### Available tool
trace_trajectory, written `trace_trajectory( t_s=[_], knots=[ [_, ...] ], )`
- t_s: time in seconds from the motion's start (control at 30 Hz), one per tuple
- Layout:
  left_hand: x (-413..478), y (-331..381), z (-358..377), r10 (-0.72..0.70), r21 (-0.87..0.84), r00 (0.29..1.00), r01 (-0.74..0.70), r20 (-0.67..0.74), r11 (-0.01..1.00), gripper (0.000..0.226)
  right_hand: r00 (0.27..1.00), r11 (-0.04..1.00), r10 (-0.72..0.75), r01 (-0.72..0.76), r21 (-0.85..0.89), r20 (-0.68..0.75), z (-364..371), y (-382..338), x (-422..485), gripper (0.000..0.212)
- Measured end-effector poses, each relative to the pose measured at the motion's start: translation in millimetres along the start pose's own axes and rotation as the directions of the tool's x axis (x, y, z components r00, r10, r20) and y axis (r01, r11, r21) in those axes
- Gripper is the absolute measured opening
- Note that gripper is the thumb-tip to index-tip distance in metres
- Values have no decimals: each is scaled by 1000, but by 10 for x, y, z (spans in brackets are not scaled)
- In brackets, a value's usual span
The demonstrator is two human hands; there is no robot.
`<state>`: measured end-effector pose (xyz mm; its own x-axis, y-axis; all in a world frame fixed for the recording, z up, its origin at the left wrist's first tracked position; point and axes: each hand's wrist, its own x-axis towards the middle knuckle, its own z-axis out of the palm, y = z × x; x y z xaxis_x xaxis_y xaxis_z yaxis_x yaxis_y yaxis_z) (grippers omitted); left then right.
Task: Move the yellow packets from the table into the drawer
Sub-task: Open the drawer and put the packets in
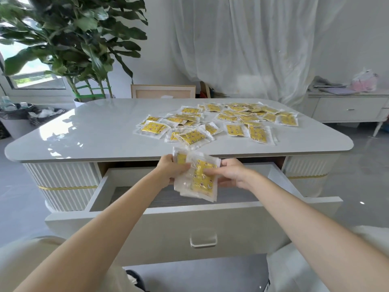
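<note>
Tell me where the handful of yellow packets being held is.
In the head view, the handful of clear-wrapped yellow packets sits centre frame, gripped by the left hand and right hand above the open white drawer.

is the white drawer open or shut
Open: the white drawer is pulled out from the glossy white table, grey floor visible under the held yellow packets.

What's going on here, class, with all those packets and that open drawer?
A person grips a stack of yellow packets with the left hand and the right hand, holding it over the open drawer. Many loose packets lie scattered on the table. No packets show in the visible part of the drawer.
</note>
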<state>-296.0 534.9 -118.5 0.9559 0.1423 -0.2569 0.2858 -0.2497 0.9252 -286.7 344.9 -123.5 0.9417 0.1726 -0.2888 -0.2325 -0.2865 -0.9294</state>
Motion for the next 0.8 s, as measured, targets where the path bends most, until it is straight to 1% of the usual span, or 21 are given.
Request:
trace_trajectory(
  t_s=[0.07, 0.1, 0.13, 0.2, 0.3, 0.33, 0.43, 0.5, 0.53, 0.6, 0.67, 0.73, 0.8],
  knots=[
    [22, -43, 22, -81, 89, 989, 70, 121, 994, 34, 996, 995, 88, -88, -51, 12, -112, 52, 48, 37],
    [52, -69, 40, -116, 129, 980, 96, 159, 987, 35, 992, 989, 129, -128, -76, 8, -181, 79, 88, 42],
    [79, -97, 57, -145, 160, 973, 116, 182, 980, 38, 987, 983, 160, -158, -95, 10, -239, 101, 114, 42],
    [141, -135, 119, -181, 187, 961, 143, 211, 972, 41, 978, 972, 209, -206, -113, 13, -343, 135, 171, 35],
    [270, -139, 254, -221, 198, 947, 176, 233, 964, 39, 966, 956, 259, -259, -140, -14, -497, 172, 299, 37],
    [319, -138, 291, -238, 211, 941, 189, 241, 959, 39, 962, 949, 273, -274, -154, -27, -541, 183, 340, 34],
    [477, -143, 393, -316, 259, 905, 245, 284, 934, 39, 939, 917, 342, -344, -201, -47, -652, 219, 451, 16],
    [575, -167, 458, -352, 270, 891, 277, 287, 922, 41, 919, 888, 392, -392, -239, -50, -705, 259, 528, 17],
    [626, -181, 500, -362, 268, 889, 289, 281, 919, 41, 910, 875, 411, -410, -257, -54, -724, 284, 576, 22],
    [729, -225, 582, -371, 262, 888, 302, 271, 916, 35, 900, 857, 432, -430, -284, -56, -738, 339, 679, 32],
    [813, -289, 664, -388, 272, 885, 319, 259, 908, 27, 890, 849, 453, -450, -278, -55, -732, 403, 774, 36],
    [880, -369, 720, -388, 304, 892, 312, 233, 900, 22, 882, 846, 468, -466, -259, -58, -719, 468, 852, 37],
    [960, -456, 768, -363, 361, 909, 275, 204, 891, 21, 881, 841, 467, -469, -271, -75, -698, 531, 929, 37]
  ],
)
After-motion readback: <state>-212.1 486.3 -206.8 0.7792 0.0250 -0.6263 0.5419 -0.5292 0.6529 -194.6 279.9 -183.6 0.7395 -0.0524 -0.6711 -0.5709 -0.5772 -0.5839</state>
